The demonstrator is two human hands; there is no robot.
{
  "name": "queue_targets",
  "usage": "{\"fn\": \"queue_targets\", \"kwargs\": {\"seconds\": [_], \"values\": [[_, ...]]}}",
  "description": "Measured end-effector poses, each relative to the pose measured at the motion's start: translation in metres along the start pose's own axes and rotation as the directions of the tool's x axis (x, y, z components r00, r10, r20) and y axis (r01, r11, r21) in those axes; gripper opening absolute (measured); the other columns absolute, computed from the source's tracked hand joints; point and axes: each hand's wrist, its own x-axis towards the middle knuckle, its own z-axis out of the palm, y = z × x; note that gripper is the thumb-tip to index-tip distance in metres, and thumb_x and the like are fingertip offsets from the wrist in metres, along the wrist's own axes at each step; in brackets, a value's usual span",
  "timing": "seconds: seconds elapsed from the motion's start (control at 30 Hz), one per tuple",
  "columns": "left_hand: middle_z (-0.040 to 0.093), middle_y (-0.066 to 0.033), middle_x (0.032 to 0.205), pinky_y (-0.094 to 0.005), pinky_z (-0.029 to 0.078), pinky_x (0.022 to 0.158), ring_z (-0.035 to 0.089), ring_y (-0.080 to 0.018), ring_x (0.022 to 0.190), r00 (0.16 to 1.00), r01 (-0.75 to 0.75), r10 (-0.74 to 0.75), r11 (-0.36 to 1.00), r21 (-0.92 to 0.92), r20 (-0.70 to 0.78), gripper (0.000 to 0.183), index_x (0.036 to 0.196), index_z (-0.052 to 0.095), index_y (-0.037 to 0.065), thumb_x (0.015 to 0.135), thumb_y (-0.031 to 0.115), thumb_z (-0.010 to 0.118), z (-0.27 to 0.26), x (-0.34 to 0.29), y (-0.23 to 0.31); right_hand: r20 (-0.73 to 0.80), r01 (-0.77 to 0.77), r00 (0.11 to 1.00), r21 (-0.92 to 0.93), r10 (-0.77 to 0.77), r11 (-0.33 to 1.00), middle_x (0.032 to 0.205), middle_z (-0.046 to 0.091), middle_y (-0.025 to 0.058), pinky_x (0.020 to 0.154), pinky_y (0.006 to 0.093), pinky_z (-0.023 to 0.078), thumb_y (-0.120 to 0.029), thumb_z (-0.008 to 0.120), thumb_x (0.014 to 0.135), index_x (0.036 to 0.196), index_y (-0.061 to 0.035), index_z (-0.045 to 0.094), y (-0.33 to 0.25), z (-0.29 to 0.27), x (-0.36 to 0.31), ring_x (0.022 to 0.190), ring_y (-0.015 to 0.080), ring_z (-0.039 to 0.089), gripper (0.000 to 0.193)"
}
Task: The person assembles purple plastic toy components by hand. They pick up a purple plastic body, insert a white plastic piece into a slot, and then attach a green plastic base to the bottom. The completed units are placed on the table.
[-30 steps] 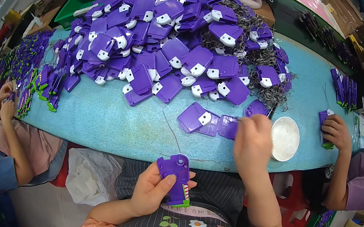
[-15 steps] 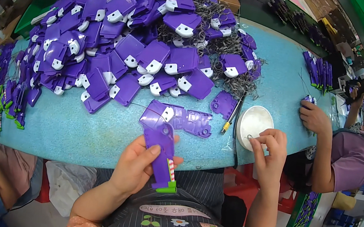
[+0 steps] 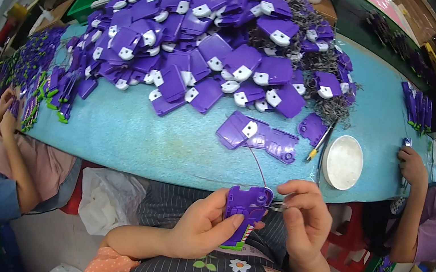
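My left hand (image 3: 197,225) is closed round a purple plastic casing (image 3: 245,195) with a green end and a red-and-white striped edge, held low over my lap at the table's front. Its inner side, with moulded ribs, faces up. My right hand (image 3: 305,220) pinches a small grey wire piece (image 3: 277,206) against the casing's upper right; the exact shape is too small to tell. A thin wire rises from the casing's top. Beyond the hands lie a purple shell with a white corner (image 3: 236,130), an opened purple shell (image 3: 281,145) and a white bowl (image 3: 342,164).
A large heap of purple-and-white shells (image 3: 187,44) covers the back of the blue table (image 3: 130,141), with tangled grey cords (image 3: 334,110) at its right. A yellow-tipped tool (image 3: 314,151) lies beside the bowl. Co-workers sit at left and right.
My right hand has moved from the bowl to the casing with the small wire piece. The casing has come nearer and now shows its inner side. The view has shifted left.
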Motion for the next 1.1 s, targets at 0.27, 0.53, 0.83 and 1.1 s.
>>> {"fn": "queue_targets", "kwargs": {"seconds": [0.27, 0.53, 0.83, 1.1], "values": [[0.051, -0.0172, 0.121, -0.0291, 0.047, 0.088, 0.056, -0.0231, 0.107, 0.997, -0.004, -0.001, 0.997, 0.078, 0.074, 0.036, 0.128, 0.033, -0.005, 0.093, 0.002, 0.038, -0.009, -0.004, -0.01, 0.174, -0.329, 0.943, 0.397, 0.282, 0.857, 0.1, 0.057, 0.0124, 0.077, 0.026, 0.044, -0.002, 0.054, 0.088, 0.092, 0.0005, 0.049, 0.017, 0.009, -0.013, 0.088, 0.012, 0.054, 0.007], [0.064, -0.0107, 0.096, -0.0256, 0.048, 0.072, 0.063, -0.0155, 0.086, 0.956, -0.012, -0.158, 0.819, 0.574, 0.245, 0.03, 0.121, 0.04, -0.003, 0.091, 0.001, 0.042, -0.018, -0.004, -0.003, 0.506, -0.637, 0.715, 0.191, 0.481, 0.746, 0.076, 0.053, -0.0003, 0.058, 0.019, 0.039, -0.002, 0.066, 0.08, 0.086, -0.0021, 0.05, 0.001, -0.021, 0.017, 0.068, 0.0039, 0.048, 0.017], [0.049, -0.0295, 0.12, -0.0459, 0.044, 0.094, 0.055, -0.035, 0.11, 0.992, -0.073, 0.082, 0.994, -0.086, 0.094, 0.035, 0.126, 0.027, 0.003, 0.094, 0.003, 0.039, -0.031, -0.046, -0.025, 0.101, 0.039, 0.994, -0.616, 0.03, 0.787, 0.07, 0.054, 0.0069, 0.06, 0.0295, 0.047, -0.017, 0.071, 0.075, 0.089, -0.0026, 0.059, 0.022, 0.038, 0.084, 0.061, 0.0206, 0.055, 0.024], [0.049, -0.0206, 0.125, -0.0368, 0.047, 0.093, 0.055, -0.0277, 0.111, 0.985, 0.156, -0.166, 0.973, -0.17, -0.049, 0.046, 0.133, 0.027, 0.002, 0.09, -0.003, 0.043, -0.039, -0.042, -0.039, 0.061, 0.078, 0.997, -0.536, -0.053, 0.841, 0.095, 0.054, 0.0124, 0.054, 0.0272, 0.045, -0.002, 0.066, 0.077, 0.094, -0.0018, 0.052, 0.036, 0.041, 0.058, 0.057, 0.0222, 0.055, 0.022]]}}
